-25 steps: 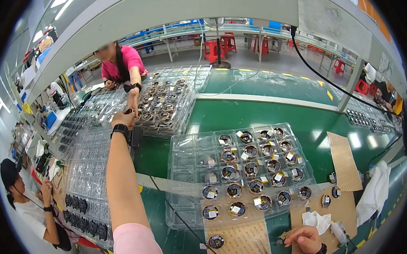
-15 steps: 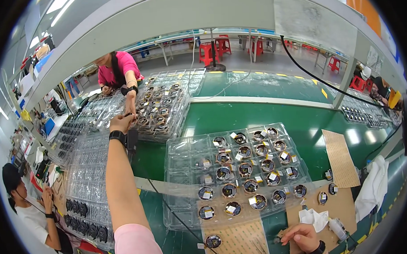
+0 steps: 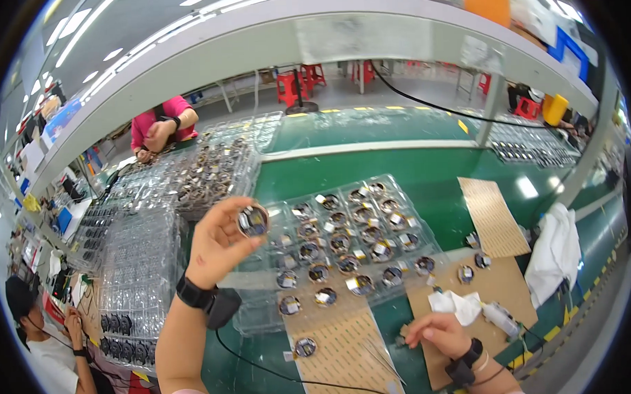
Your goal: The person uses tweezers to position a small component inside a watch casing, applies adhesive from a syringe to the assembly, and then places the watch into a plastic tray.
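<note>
My left hand (image 3: 223, 243) is raised at the left of the clear tray, closed on a round watch module (image 3: 252, 221) with a dark face and metal rim, gripped between thumb and fingers. The clear plastic tray (image 3: 254, 317) holds rows of similar round modules with small white-and-yellow tabs. My right hand (image 3: 442, 333) rests low over the brown board (image 3: 433, 373), its fingers loosely bent and apart. By its fingertips is a small brownish scrap (image 3: 403, 332), and I cannot see it gripped. A white crumpled cloth (image 3: 458, 306) and a small clear bottle (image 3: 500, 319) lie beside this hand.
A single module (image 3: 305, 347) and tweezers (image 3: 382, 359) lie on a patterned sheet (image 3: 336, 380). Stacked trays (image 3: 218, 183) stand at the back left, near a person in pink (image 3: 163, 122). A black cable (image 3: 280, 377) crosses the front. Another person (image 3: 46, 338) sits at far left.
My left hand has drawn back from the other person's outstretched hand and now shows a round module in front of me. That person's arm has pulled back. The view has shifted; my right hand stays beside the cloth.
</note>
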The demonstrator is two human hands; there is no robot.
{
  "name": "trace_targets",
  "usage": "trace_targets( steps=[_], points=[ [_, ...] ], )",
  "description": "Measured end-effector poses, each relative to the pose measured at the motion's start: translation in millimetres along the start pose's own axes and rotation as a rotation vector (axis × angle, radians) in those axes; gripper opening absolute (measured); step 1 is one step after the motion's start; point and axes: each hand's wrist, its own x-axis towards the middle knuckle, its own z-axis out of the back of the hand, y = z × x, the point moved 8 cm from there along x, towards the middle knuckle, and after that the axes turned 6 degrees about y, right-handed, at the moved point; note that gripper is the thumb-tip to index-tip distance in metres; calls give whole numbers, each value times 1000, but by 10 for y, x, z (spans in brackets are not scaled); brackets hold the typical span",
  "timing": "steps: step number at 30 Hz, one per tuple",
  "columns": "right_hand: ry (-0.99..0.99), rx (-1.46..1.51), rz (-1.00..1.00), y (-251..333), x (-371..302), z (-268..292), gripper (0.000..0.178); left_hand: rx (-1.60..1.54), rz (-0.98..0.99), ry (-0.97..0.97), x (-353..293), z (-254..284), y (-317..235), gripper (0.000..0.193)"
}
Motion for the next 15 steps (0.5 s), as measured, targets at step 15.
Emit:
trace_targets(
  steps=[15],
  points=[
    [-499,-247,-57,523,-1392,645,18,-275,88,381,-888,-1902,-87,60]
  ],
)
